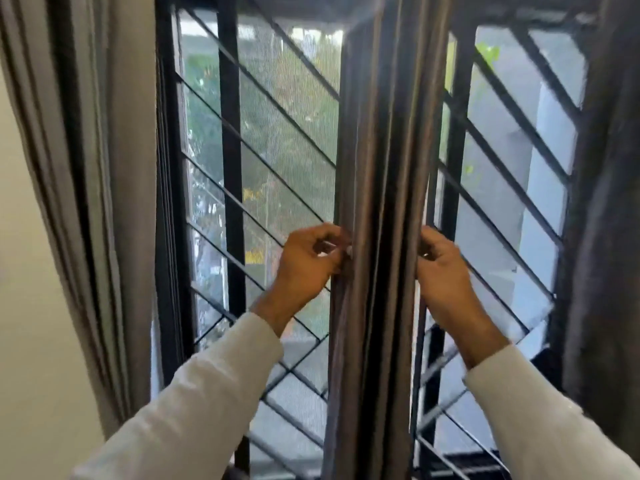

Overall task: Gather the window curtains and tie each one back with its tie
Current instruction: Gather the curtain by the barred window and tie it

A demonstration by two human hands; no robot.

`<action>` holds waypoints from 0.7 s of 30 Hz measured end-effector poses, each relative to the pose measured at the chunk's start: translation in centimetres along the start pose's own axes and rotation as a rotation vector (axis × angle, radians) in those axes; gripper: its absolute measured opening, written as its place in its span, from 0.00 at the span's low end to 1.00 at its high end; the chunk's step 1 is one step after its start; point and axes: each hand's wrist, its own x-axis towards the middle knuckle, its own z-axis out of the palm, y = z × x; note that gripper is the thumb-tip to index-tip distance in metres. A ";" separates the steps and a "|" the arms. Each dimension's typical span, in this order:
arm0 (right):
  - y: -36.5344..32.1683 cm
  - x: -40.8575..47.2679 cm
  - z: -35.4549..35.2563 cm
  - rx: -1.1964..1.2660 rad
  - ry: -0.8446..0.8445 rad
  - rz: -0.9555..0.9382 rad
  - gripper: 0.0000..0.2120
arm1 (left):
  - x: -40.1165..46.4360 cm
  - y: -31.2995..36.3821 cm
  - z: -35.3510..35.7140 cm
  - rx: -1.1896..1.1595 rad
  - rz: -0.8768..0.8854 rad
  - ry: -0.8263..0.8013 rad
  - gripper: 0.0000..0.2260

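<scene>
White sleeves (194, 386) reach up from below; the left hand (308, 265) pinches the gathered curtain's (377, 202) left edge, and the right hand (441, 271) curls round its right side, both at mid-height before the grille (263, 140). No tie is visible. If either grip slackens, the folds would likely spread again before any tying.

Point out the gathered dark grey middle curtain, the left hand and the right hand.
Gathered dark grey middle curtain (377, 168): head view, on its bunched folds above the hands.
Left hand (308, 261): head view, on the back of the hand.
Right hand (441, 268): head view, on the back of the hand.
</scene>
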 end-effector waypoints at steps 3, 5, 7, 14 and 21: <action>2.0 -3.7 1.4 0.046 -0.152 0.111 0.13 | -3.9 -2.1 1.5 0.076 -0.038 -0.140 0.14; 3.7 -6.7 0.6 0.048 -0.131 0.199 0.10 | -7.4 -3.7 1.1 0.047 -0.177 -0.128 0.06; 5.1 -9.5 -0.5 0.082 -0.008 0.280 0.10 | -10.9 -5.0 0.7 0.004 -0.313 0.023 0.12; 8.5 -15.6 -0.5 -0.180 -0.007 0.178 0.08 | -18.7 -4.4 4.1 0.261 -0.121 0.164 0.12; 7.6 -21.1 -0.6 -0.525 0.257 -0.158 0.09 | -22.2 -3.0 5.5 0.515 -0.173 0.310 0.06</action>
